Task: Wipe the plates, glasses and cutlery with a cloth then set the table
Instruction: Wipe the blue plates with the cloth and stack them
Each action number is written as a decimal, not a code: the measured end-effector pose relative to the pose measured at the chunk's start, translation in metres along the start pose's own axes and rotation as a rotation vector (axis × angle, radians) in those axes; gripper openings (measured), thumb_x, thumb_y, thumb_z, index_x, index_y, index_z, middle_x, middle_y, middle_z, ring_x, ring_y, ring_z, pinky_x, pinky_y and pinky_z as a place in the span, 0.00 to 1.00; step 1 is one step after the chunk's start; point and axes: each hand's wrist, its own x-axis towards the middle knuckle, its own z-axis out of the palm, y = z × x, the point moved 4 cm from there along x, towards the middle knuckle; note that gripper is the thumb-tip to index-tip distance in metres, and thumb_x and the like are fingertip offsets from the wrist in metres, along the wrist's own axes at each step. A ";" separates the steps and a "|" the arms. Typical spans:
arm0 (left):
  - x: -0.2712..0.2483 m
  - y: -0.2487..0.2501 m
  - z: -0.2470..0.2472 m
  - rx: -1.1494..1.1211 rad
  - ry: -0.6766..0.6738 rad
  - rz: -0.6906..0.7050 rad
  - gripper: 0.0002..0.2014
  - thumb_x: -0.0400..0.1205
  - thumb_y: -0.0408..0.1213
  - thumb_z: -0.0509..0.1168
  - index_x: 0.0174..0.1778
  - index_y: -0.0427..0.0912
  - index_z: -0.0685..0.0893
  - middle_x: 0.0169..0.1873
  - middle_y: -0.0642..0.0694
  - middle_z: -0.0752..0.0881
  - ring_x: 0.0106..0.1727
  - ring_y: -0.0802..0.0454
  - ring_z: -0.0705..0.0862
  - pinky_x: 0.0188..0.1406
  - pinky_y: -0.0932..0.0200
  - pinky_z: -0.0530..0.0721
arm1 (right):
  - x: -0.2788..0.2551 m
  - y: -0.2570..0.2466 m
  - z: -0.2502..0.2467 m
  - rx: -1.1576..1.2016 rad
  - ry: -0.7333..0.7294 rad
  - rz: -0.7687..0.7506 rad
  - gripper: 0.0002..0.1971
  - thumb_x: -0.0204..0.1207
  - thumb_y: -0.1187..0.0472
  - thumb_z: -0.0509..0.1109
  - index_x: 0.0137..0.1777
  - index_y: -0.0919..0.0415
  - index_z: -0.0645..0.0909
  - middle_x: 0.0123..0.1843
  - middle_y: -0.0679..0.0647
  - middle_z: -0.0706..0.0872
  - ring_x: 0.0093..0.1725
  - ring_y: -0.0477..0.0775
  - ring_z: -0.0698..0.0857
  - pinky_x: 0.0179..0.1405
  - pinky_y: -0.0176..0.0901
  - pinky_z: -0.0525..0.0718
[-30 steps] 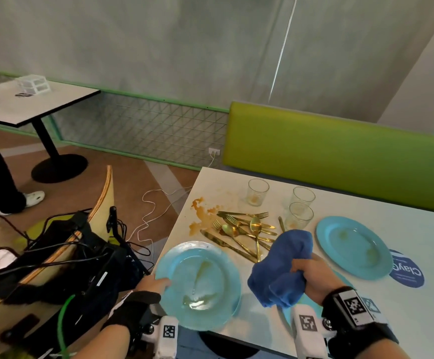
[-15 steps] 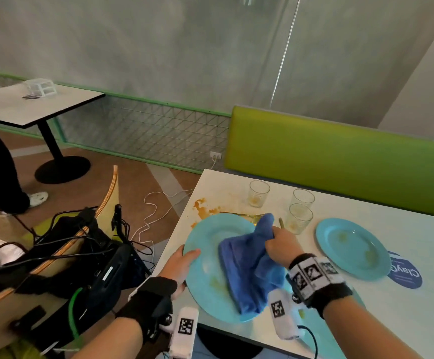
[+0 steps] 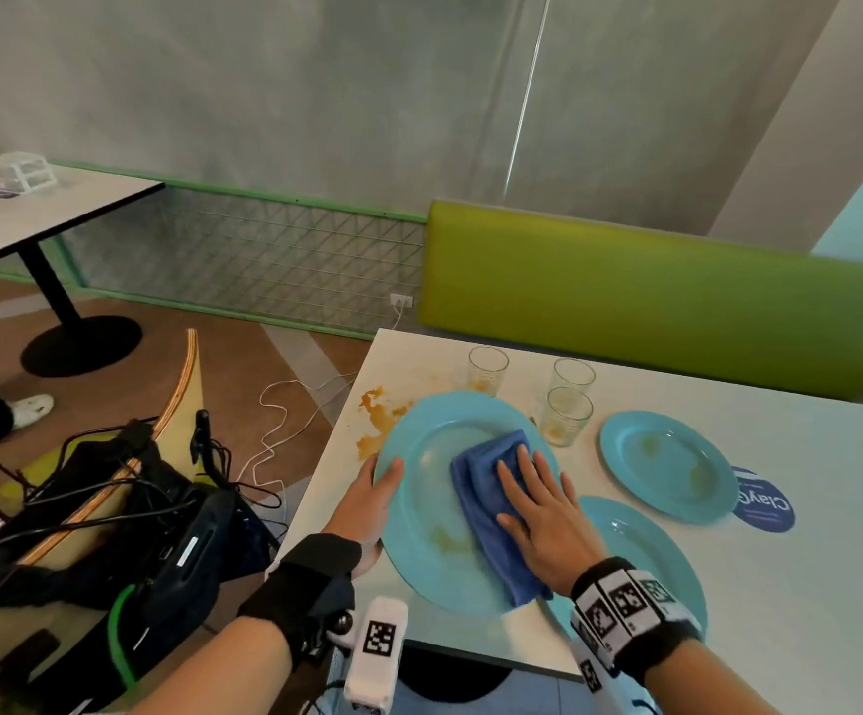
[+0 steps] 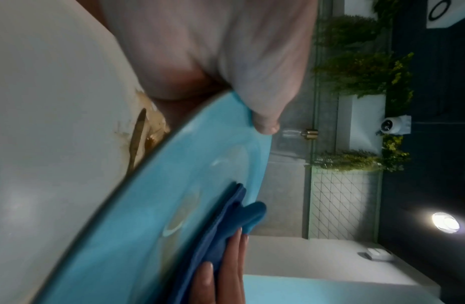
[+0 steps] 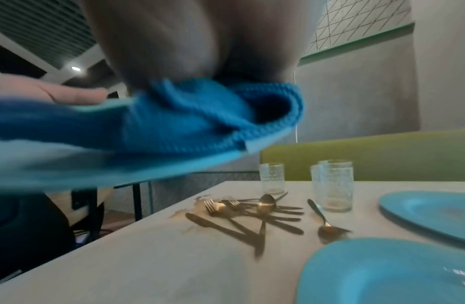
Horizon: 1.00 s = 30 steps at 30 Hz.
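My left hand (image 3: 385, 482) grips the left rim of a light-blue plate (image 3: 429, 539), thumb (image 4: 262, 121) on top, and holds it tilted above the table. A folded blue cloth (image 3: 475, 477) lies on the plate's face, and my right hand (image 3: 537, 500) presses it flat with straight fingers. Yellowish smears show on the plate (image 4: 158, 205) beside the cloth (image 4: 223, 226). The right wrist view shows gold cutlery (image 5: 252, 211) in a heap on the table beneath the raised plate (image 5: 70, 170); the head view hides it.
Two more smeared blue plates (image 3: 669, 464) (image 3: 651, 554) lie to the right. Behind them stand three glasses (image 3: 488, 371) (image 3: 573, 376) (image 3: 567, 418). An orange spill (image 3: 375, 415) marks the white table (image 3: 805, 585) near its left edge. A green bench back (image 3: 651, 296) runs behind.
The left hand lifted the plate off the table and tilted it. The right hand brought the bunched cloth onto it, then flattened from gripping the cloth to pressing it with straight fingers.
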 end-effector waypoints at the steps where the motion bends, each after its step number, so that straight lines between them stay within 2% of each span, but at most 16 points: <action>1: 0.000 -0.001 0.004 0.006 -0.024 0.005 0.14 0.86 0.43 0.55 0.68 0.52 0.69 0.53 0.52 0.85 0.51 0.52 0.85 0.47 0.52 0.85 | 0.001 0.000 0.001 0.028 0.019 0.016 0.48 0.58 0.29 0.17 0.77 0.57 0.30 0.73 0.49 0.24 0.82 0.54 0.33 0.79 0.50 0.35; 4: -0.001 0.000 0.018 0.058 -0.059 0.035 0.08 0.87 0.42 0.52 0.60 0.55 0.72 0.50 0.54 0.85 0.49 0.55 0.85 0.45 0.57 0.86 | 0.001 -0.010 0.005 0.096 0.054 0.040 0.44 0.61 0.38 0.24 0.77 0.60 0.28 0.73 0.49 0.24 0.75 0.49 0.27 0.80 0.50 0.36; 6: -0.003 0.003 0.027 0.081 -0.070 0.080 0.08 0.87 0.40 0.51 0.56 0.54 0.74 0.52 0.53 0.84 0.49 0.57 0.85 0.44 0.61 0.86 | 0.000 -0.025 0.011 0.123 0.071 -0.013 0.40 0.67 0.38 0.31 0.77 0.58 0.29 0.76 0.50 0.27 0.76 0.52 0.29 0.80 0.52 0.42; 7: -0.003 0.004 0.029 0.088 -0.052 0.106 0.09 0.88 0.39 0.50 0.57 0.53 0.74 0.53 0.52 0.83 0.50 0.57 0.84 0.46 0.63 0.86 | -0.002 -0.033 0.014 0.108 0.121 -0.064 0.40 0.71 0.39 0.39 0.80 0.57 0.34 0.80 0.53 0.36 0.80 0.56 0.38 0.79 0.54 0.50; 8: -0.004 0.006 0.031 0.096 -0.027 0.129 0.10 0.88 0.38 0.49 0.59 0.53 0.73 0.55 0.52 0.82 0.52 0.57 0.82 0.51 0.63 0.84 | -0.006 -0.040 0.018 0.072 0.175 -0.119 0.38 0.74 0.42 0.46 0.82 0.58 0.45 0.82 0.57 0.50 0.81 0.60 0.53 0.75 0.54 0.63; 9: -0.004 0.007 0.030 0.098 0.008 0.141 0.10 0.88 0.38 0.49 0.62 0.54 0.70 0.57 0.52 0.81 0.56 0.54 0.81 0.59 0.61 0.81 | -0.011 -0.047 0.024 0.038 0.156 -0.155 0.33 0.74 0.45 0.51 0.80 0.55 0.55 0.79 0.58 0.66 0.77 0.60 0.67 0.69 0.51 0.74; 10: -0.003 0.006 0.028 0.095 0.033 0.141 0.11 0.88 0.39 0.49 0.64 0.56 0.69 0.61 0.52 0.80 0.61 0.51 0.80 0.66 0.56 0.78 | -0.014 -0.049 0.032 -0.016 0.167 -0.198 0.30 0.73 0.47 0.53 0.77 0.51 0.61 0.74 0.56 0.76 0.72 0.57 0.77 0.62 0.49 0.80; 12: 0.000 0.002 0.021 0.056 0.080 0.110 0.13 0.88 0.41 0.49 0.66 0.59 0.69 0.67 0.47 0.78 0.64 0.45 0.80 0.70 0.46 0.76 | -0.025 -0.043 0.043 -0.070 0.158 -0.299 0.28 0.69 0.50 0.55 0.71 0.46 0.65 0.68 0.51 0.82 0.67 0.52 0.82 0.56 0.46 0.84; 14: -0.001 0.000 0.016 0.010 0.103 0.073 0.17 0.88 0.42 0.49 0.73 0.58 0.66 0.66 0.44 0.79 0.59 0.45 0.81 0.61 0.46 0.81 | -0.031 -0.021 0.045 -0.100 0.196 -0.359 0.27 0.64 0.52 0.57 0.67 0.46 0.68 0.65 0.50 0.85 0.65 0.52 0.83 0.52 0.47 0.87; 16: 0.000 -0.001 0.015 0.002 0.068 0.057 0.20 0.88 0.42 0.49 0.77 0.54 0.64 0.63 0.46 0.80 0.51 0.50 0.83 0.50 0.53 0.82 | -0.024 0.011 0.036 -0.121 0.298 -0.329 0.26 0.62 0.56 0.62 0.64 0.50 0.70 0.62 0.57 0.87 0.62 0.59 0.81 0.46 0.52 0.89; 18: 0.000 -0.001 0.017 0.012 0.026 0.046 0.19 0.88 0.43 0.50 0.76 0.55 0.65 0.59 0.49 0.82 0.49 0.55 0.83 0.48 0.55 0.82 | -0.008 0.038 0.015 -0.111 0.387 -0.199 0.26 0.60 0.61 0.62 0.62 0.54 0.71 0.60 0.65 0.86 0.54 0.63 0.75 0.41 0.56 0.89; 20: 0.001 -0.002 0.021 0.024 0.000 0.031 0.16 0.87 0.44 0.51 0.71 0.59 0.66 0.52 0.54 0.84 0.49 0.55 0.83 0.48 0.54 0.82 | 0.006 0.049 -0.011 -0.087 0.487 -0.071 0.25 0.62 0.64 0.58 0.62 0.56 0.71 0.59 0.70 0.85 0.48 0.60 0.70 0.37 0.57 0.88; 22: 0.002 -0.004 0.028 0.038 -0.023 0.003 0.16 0.86 0.45 0.52 0.70 0.61 0.65 0.50 0.56 0.83 0.50 0.53 0.83 0.48 0.55 0.82 | 0.017 0.044 -0.029 -0.073 0.570 -0.044 0.24 0.63 0.65 0.54 0.62 0.58 0.71 0.58 0.72 0.85 0.47 0.61 0.71 0.36 0.55 0.88; 25: 0.001 -0.004 0.041 0.068 -0.055 0.018 0.20 0.86 0.43 0.52 0.76 0.49 0.66 0.60 0.47 0.82 0.55 0.48 0.83 0.53 0.53 0.83 | 0.024 0.010 -0.032 -0.064 0.672 -0.175 0.24 0.63 0.65 0.55 0.61 0.59 0.72 0.61 0.70 0.83 0.44 0.65 0.82 0.35 0.51 0.87; 28: 0.004 0.000 0.045 0.090 -0.013 0.076 0.21 0.88 0.38 0.48 0.78 0.48 0.63 0.65 0.42 0.79 0.57 0.47 0.81 0.43 0.64 0.86 | 0.017 -0.031 -0.003 0.016 0.689 -0.400 0.21 0.64 0.65 0.58 0.59 0.59 0.76 0.60 0.63 0.81 0.45 0.59 0.79 0.41 0.47 0.86; 30: 0.005 0.003 0.038 0.086 0.045 0.104 0.20 0.89 0.38 0.47 0.78 0.49 0.63 0.69 0.42 0.77 0.59 0.47 0.79 0.47 0.61 0.86 | 0.003 -0.040 0.022 0.007 0.609 -0.496 0.20 0.63 0.62 0.60 0.57 0.56 0.78 0.58 0.57 0.83 0.47 0.54 0.76 0.45 0.43 0.83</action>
